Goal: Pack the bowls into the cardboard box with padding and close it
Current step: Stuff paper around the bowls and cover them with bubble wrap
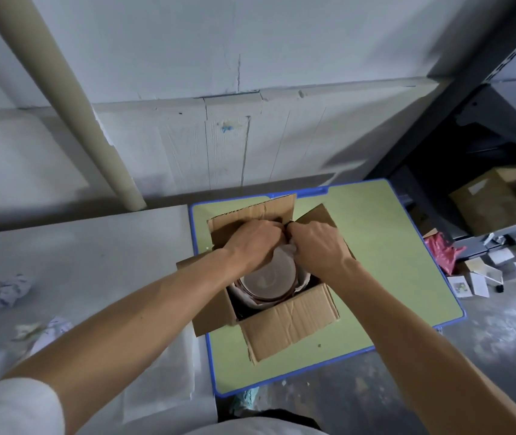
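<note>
An open cardboard box [291,321] stands on a small green table with a blue rim [375,246]. Inside it lies a pale bowl [269,281] with a reddish-brown rim, and white padding paper [301,285] shows around its edge. Both my hands reach into the far side of the box. My left hand [255,240] curls over the bowl's far edge. My right hand [316,246] pinches a piece of white paper right beside the left hand. The box's four flaps stand open. What lies under the bowl is hidden.
A white-covered table [77,262] on the left carries crumpled paper balls [10,288]. A beige pipe [71,98] leans against the wall behind. At the right stands a dark metal shelf with a cardboard box [495,199]; a red bag [440,251] and loose cards lie on the floor.
</note>
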`<state>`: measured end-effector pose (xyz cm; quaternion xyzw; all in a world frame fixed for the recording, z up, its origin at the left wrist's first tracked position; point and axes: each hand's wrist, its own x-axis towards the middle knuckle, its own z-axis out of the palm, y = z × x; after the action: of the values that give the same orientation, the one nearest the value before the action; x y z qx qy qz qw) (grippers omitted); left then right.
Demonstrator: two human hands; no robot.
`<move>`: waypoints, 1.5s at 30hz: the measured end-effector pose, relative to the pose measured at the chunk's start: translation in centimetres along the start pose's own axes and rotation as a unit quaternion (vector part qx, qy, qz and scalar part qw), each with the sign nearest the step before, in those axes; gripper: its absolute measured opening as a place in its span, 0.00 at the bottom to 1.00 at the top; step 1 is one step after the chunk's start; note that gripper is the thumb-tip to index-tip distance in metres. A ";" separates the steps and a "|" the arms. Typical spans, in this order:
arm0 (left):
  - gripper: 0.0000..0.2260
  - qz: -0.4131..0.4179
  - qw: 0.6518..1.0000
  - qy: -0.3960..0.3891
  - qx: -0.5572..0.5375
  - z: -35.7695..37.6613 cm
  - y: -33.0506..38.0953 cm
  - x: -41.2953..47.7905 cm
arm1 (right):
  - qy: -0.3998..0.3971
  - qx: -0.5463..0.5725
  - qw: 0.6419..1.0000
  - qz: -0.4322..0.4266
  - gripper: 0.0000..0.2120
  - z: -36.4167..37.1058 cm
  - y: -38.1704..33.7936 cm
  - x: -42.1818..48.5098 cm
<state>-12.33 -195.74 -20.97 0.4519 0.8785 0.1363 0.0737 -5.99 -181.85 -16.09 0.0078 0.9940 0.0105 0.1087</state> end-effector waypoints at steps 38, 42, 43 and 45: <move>0.18 -0.053 0.996 0.029 -0.067 -0.2 0.9 -1.2 | 0.052 -0.010 0.999 -0.013 0.12 2.2 0.6 -0.7; 0.13 -0.076 0.996 0.009 -0.043 -0.1 0.8 -1.1 | 0.045 -0.019 0.999 -0.010 0.09 2.1 -0.1 0.0; 0.15 -0.071 0.996 0.005 -0.051 0.0 0.5 -1.1 | 0.052 -0.007 0.999 -0.010 0.10 2.2 0.2 -0.1; 0.21 -0.047 0.996 0.011 -0.076 0.0 0.6 -1.2 | 0.075 0.049 0.996 -0.020 0.11 2.2 1.1 -0.9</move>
<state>-11.16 -196.43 -20.81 0.4014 0.8868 0.2041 0.1041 -4.63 -180.75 -18.06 -0.0075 0.9986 -0.0400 0.0332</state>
